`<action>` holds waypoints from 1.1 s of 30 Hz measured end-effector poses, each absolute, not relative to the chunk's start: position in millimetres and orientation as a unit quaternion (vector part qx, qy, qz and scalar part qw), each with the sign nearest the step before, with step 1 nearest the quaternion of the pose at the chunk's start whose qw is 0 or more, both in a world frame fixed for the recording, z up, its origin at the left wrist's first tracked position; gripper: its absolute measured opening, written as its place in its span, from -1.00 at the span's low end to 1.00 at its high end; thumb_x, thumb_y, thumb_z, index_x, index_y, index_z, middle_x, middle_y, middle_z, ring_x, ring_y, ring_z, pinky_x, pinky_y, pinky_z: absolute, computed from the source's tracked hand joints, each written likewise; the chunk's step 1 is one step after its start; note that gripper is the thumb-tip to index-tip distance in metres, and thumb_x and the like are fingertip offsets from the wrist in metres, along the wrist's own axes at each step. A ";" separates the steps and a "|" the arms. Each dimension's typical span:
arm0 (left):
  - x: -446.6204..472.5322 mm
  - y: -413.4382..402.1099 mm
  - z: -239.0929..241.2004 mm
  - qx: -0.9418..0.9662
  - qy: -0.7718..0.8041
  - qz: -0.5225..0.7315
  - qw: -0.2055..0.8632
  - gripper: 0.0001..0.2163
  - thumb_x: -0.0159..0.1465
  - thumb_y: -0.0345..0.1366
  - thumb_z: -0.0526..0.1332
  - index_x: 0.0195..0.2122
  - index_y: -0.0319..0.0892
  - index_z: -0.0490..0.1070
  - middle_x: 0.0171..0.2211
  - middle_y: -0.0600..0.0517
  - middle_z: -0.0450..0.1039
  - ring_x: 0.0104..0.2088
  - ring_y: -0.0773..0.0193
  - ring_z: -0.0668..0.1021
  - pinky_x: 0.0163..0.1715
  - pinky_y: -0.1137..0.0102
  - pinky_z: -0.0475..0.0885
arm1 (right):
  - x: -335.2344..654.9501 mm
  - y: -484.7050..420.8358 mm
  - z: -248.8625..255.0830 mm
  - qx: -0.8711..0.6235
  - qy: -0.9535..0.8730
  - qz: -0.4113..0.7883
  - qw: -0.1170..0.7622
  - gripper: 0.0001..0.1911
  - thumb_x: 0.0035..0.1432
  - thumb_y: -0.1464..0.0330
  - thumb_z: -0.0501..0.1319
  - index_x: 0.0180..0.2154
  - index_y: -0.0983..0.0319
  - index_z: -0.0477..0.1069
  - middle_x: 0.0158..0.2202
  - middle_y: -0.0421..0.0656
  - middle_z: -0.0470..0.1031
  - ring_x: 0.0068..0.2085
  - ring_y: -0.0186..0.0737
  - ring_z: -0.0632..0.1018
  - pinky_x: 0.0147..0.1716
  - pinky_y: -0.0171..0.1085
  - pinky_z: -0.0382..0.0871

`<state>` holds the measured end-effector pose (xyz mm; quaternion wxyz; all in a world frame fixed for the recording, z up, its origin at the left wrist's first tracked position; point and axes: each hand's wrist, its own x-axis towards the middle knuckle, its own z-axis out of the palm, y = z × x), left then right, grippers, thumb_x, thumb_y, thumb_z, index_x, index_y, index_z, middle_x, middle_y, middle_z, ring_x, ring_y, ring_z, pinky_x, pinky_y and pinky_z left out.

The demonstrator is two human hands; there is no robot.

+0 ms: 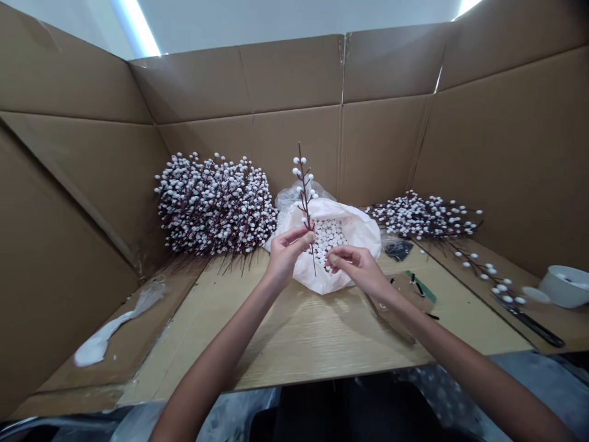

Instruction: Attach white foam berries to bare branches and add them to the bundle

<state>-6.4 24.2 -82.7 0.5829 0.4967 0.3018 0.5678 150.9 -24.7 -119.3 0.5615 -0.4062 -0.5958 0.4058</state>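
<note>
My left hand [291,253] is closed round the lower part of a brown berry branch [304,190], which stands upright with white balls on its upper twigs. Its bare stem end points down below my fingers. Thumb and fingertips of my right hand [354,265] are pinched together over the white balls, just right of the stem; whatever is between them is too small to make out. Behind and beneath both hands lies an opened white plastic bag [361,228], filled with loose white balls [330,234].
A large bundle of white-berry branches [216,205] lies at the left, a smaller pile [421,215] at the right. Near the right edge are a white bowl [565,287] and a black-handled tool [536,325]. Cardboard walls [294,77] enclose the table [276,344].
</note>
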 end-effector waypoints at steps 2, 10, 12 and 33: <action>-4.5 28.5 -68.4 0.500 0.284 0.576 0.581 -0.73 -0.15 -0.36 0.46 -0.36 -0.25 0.58 -0.36 -0.02 0.58 -0.39 0.35 0.54 -0.29 0.43 0.40 | 162.8 -21.4 -110.0 -0.410 -0.602 0.379 0.570 -0.72 0.04 0.17 0.25 -0.41 0.28 0.46 -0.43 -0.14 0.47 -0.40 -0.28 0.46 -0.36 -0.28 0.37; 7.3 31.3 -17.6 0.498 0.206 0.601 0.590 -0.83 -0.09 -0.43 0.41 -0.41 -0.21 0.57 -0.45 0.05 0.55 -0.46 0.44 0.51 -0.36 0.50 0.40 | 196.7 22.2 -96.4 -0.450 -0.639 0.327 0.531 -0.73 0.07 0.22 0.21 -0.38 0.32 0.47 -0.46 -0.12 0.48 -0.46 -0.29 0.46 -0.44 -0.29 0.36; 11.3 28.8 -10.7 0.503 0.190 0.602 0.590 -0.86 -0.06 -0.43 0.39 -0.42 -0.21 0.57 -0.45 0.06 0.54 -0.48 0.46 0.50 -0.38 0.52 0.39 | 199.3 37.3 -101.6 -0.466 -0.677 0.307 0.480 -0.73 0.09 0.23 0.18 -0.31 0.32 0.48 -0.46 -0.12 0.49 -0.47 -0.28 0.47 -0.46 -0.29 0.36; 15.8 13.4 -9.6 0.540 0.155 0.594 0.576 -0.89 -0.01 -0.42 0.38 -0.41 -0.21 0.57 -0.40 0.01 0.56 -0.39 0.32 0.56 -0.35 0.40 0.41 | 163.8 72.4 -130.9 -0.547 -0.788 0.203 0.198 -0.82 -0.27 0.60 0.26 -0.67 0.25 0.34 -0.63 -0.21 0.40 -0.53 -0.27 0.39 -0.52 -0.34 0.16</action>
